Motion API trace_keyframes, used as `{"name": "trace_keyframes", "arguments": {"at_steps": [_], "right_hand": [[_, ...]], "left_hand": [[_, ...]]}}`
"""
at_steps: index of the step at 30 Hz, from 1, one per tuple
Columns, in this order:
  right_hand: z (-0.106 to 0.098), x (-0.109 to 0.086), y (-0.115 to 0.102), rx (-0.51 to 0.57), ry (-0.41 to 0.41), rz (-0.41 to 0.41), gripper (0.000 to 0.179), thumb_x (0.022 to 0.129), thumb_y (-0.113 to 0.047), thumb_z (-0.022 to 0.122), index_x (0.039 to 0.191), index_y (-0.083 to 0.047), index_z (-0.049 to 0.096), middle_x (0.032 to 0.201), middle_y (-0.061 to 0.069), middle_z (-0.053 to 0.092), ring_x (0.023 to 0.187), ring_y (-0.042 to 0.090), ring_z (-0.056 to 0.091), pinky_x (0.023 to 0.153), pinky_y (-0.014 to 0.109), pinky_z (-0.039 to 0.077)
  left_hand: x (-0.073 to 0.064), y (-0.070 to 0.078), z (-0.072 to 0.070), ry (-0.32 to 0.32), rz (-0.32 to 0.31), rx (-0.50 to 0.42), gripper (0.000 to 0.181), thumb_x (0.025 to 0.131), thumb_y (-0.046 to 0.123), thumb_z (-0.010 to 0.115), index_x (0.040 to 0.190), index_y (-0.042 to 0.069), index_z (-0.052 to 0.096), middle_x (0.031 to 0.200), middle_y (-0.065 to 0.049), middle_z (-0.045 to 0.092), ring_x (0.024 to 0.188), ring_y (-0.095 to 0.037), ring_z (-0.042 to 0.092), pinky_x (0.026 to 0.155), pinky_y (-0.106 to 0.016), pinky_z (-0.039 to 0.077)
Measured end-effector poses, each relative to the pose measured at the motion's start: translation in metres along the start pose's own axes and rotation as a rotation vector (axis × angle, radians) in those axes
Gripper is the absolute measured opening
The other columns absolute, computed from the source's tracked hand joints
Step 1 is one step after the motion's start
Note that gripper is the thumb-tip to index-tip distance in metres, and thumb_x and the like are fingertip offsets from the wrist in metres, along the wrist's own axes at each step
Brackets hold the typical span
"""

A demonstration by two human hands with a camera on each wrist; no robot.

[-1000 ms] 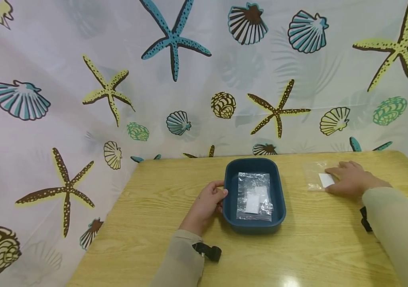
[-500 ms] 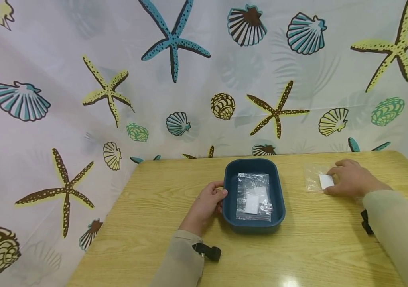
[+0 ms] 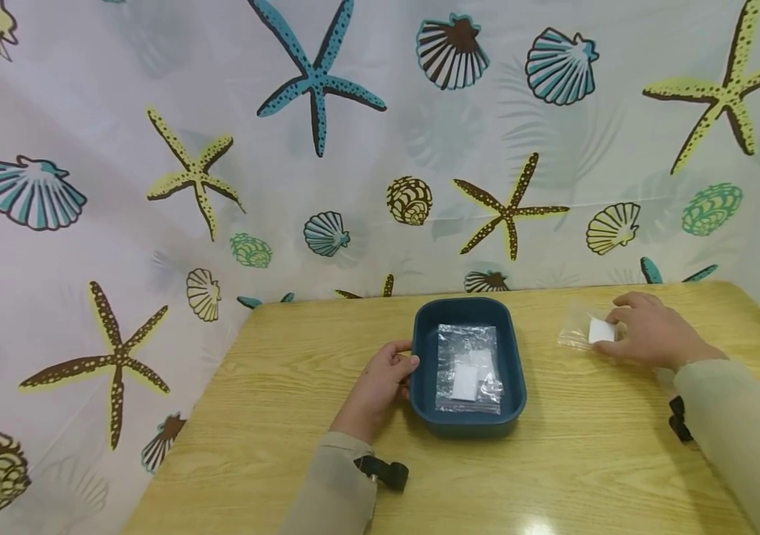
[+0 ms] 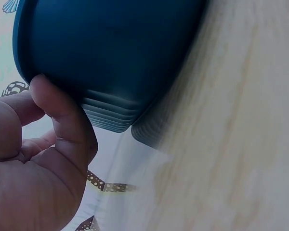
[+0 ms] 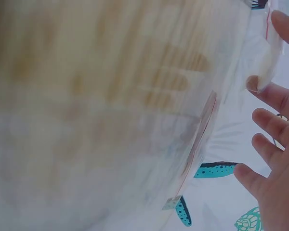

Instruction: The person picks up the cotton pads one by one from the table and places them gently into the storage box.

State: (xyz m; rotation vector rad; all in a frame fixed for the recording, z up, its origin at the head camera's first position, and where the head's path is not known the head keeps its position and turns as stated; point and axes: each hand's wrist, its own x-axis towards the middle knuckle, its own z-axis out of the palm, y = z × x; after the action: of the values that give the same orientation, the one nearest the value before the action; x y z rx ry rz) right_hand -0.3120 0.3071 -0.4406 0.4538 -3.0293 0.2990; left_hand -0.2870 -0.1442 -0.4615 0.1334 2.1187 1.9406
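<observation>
A dark blue plastic bin [image 3: 468, 429] stands on the table, with clear zip bags [image 3: 449, 345] bearing white labels lying inside. My left hand [image 3: 376, 386] grips the bin's left side. In the left wrist view, the thumb lies at the bin's rim and the fingers are partly hidden behind it. To the bin's right, my right hand [image 3: 654, 334] pinches a clear zip bag [image 3: 576, 331] with a white label between thumb and index finger. The right wrist view shows its red zip line, the other fingers spread apart. Beneath that hand lies another clear zip bag [image 5: 200, 137].
The wooden table [image 3: 273, 416] meets a white curtain [image 3: 353, 171] printed with starfish and shells along its back and left edges. Each wrist wears a black strap [image 3: 382, 472].
The right hand has drawn the zip bag up and slightly left, and the bag now bends away from the table. The left hand keeps its hold on the bin.
</observation>
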Motion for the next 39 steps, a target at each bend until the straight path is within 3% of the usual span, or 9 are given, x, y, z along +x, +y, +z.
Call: {"name": "trace_keyframes", "arguments": {"at_steps": [13, 24, 39], "right_hand": [[-0.013, -0.001, -0.029, 0.011, 0.096, -0.049, 0.063, 0.082, -0.06, 0.076, 0.108, -0.003, 0.072, 0.14, 0.028, 0.049, 0.131, 0.049, 0.041, 0.105, 0.065, 0.035], [-0.032, -0.001, -0.067, 0.011, 0.14, -0.115, 0.059, 0.083, -0.061, 0.074, 0.107, -0.006, 0.072, 0.143, 0.025, 0.048, 0.131, 0.047, 0.043, 0.105, 0.063, 0.036], [-0.038, 0.009, -0.111, -0.015, 0.196, -0.189, 0.064, 0.082, -0.06, 0.076, 0.116, -0.005, 0.072, 0.146, 0.02, 0.048, 0.133, 0.042, 0.043, 0.105, 0.059, 0.04]], "left_hand": [[-0.003, 0.002, 0.0, -0.004, 0.017, -0.022, 0.039, 0.107, 0.015, 0.052, 0.144, 0.005, 0.048, 0.101, -0.018, 0.062, 0.069, -0.017, 0.059, 0.058, -0.027, 0.05], [0.0, 0.001, -0.001, -0.009, 0.015, -0.023, 0.038, 0.107, 0.015, 0.053, 0.143, 0.005, 0.049, 0.097, -0.013, 0.062, 0.069, -0.016, 0.059, 0.059, -0.027, 0.05], [0.001, 0.0, -0.001, -0.005, 0.021, -0.005, 0.038, 0.107, 0.014, 0.053, 0.144, 0.004, 0.048, 0.097, -0.015, 0.063, 0.07, -0.018, 0.059, 0.059, -0.027, 0.05]]}}
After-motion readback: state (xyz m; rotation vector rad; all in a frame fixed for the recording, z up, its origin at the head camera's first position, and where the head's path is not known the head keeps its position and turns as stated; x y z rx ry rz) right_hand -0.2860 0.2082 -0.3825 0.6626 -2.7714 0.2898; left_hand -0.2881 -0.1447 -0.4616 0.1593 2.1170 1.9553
